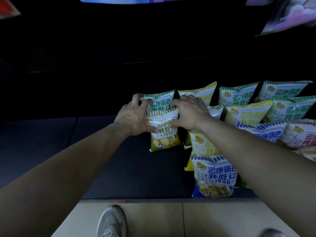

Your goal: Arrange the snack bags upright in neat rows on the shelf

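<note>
The left hand (135, 117) and right hand (189, 113) hold the yellow snack bag (164, 134) by its sides, fingers spread. It seems light, puffy and slippery.

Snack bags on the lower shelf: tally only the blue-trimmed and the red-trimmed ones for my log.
Blue-trimmed bags: 2
Red-trimmed bags: 1
Total: 3
</note>
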`<control>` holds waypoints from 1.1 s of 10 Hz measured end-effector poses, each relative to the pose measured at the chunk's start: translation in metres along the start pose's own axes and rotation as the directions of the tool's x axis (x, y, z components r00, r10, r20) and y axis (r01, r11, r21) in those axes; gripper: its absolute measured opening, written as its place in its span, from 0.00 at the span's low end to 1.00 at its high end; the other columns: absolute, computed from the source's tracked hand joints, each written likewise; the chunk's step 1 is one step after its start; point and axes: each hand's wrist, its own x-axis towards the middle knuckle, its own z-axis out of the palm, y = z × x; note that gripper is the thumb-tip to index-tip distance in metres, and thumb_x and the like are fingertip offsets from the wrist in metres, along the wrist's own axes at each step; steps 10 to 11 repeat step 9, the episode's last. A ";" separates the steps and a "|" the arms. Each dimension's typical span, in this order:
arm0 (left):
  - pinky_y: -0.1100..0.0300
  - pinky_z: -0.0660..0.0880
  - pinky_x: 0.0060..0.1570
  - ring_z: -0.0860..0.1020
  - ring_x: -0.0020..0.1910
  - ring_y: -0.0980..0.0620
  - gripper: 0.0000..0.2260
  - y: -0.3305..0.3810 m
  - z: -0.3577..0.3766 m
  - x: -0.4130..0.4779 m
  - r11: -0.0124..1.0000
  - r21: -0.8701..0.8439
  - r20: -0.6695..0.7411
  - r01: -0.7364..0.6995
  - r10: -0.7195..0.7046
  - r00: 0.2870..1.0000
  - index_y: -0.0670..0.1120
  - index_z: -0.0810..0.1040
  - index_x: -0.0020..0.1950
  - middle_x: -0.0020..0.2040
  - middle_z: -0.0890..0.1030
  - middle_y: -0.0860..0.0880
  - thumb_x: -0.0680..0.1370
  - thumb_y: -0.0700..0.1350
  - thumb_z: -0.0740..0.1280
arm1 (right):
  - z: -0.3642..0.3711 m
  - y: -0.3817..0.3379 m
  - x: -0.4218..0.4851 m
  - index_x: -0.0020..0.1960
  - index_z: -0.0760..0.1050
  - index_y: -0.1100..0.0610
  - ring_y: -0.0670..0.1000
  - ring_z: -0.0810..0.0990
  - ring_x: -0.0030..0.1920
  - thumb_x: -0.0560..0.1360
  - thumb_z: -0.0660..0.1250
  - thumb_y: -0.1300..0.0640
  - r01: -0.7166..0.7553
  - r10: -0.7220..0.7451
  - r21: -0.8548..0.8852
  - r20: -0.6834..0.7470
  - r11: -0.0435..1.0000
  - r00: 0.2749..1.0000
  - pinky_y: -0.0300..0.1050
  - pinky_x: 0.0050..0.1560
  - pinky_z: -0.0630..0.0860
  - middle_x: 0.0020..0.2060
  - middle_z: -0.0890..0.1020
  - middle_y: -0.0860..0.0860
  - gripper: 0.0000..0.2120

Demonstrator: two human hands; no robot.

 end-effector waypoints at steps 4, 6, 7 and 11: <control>0.47 0.73 0.63 0.65 0.71 0.45 0.53 0.002 0.003 0.003 0.996 -0.087 0.001 -0.020 0.020 1.000 0.57 0.54 0.77 0.75 0.48 0.52 0.59 0.70 0.75 | 0.003 0.000 0.000 0.63 0.73 0.46 0.55 0.70 0.63 0.64 0.77 0.37 0.006 -0.005 0.016 -0.073 1.000 0.997 0.52 0.61 0.63 0.58 0.76 0.49 0.32; 0.47 0.74 0.62 0.68 0.68 0.44 0.52 0.005 0.005 0.004 0.998 -0.069 -0.013 -0.012 0.011 1.000 0.55 0.54 0.77 0.75 0.50 0.51 0.61 0.67 0.76 | 0.004 0.002 0.000 0.66 0.71 0.47 0.55 0.72 0.63 0.65 0.77 0.38 -0.040 0.040 0.079 0.002 0.996 0.999 0.52 0.60 0.66 0.60 0.75 0.50 0.34; 0.48 0.73 0.62 0.66 0.69 0.45 0.52 0.009 0.001 0.002 1.000 -0.008 -0.016 -0.013 0.013 1.000 0.54 0.55 0.77 0.74 0.52 0.49 0.61 0.68 0.76 | 0.001 0.003 -0.002 0.68 0.70 0.47 0.55 0.70 0.64 0.65 0.76 0.37 -0.026 0.025 0.065 0.005 0.998 1.000 0.53 0.61 0.65 0.61 0.74 0.50 0.36; 0.48 0.67 0.67 0.62 0.71 0.44 0.50 0.022 -0.020 -0.012 0.995 0.102 -0.047 -0.018 0.023 0.999 0.52 0.57 0.77 0.75 0.56 0.46 0.63 0.71 0.72 | -0.021 0.010 -0.016 0.71 0.68 0.50 0.57 0.68 0.67 0.71 0.70 0.36 -0.030 0.032 0.031 -0.075 0.999 0.997 0.55 0.62 0.67 0.65 0.72 0.53 0.33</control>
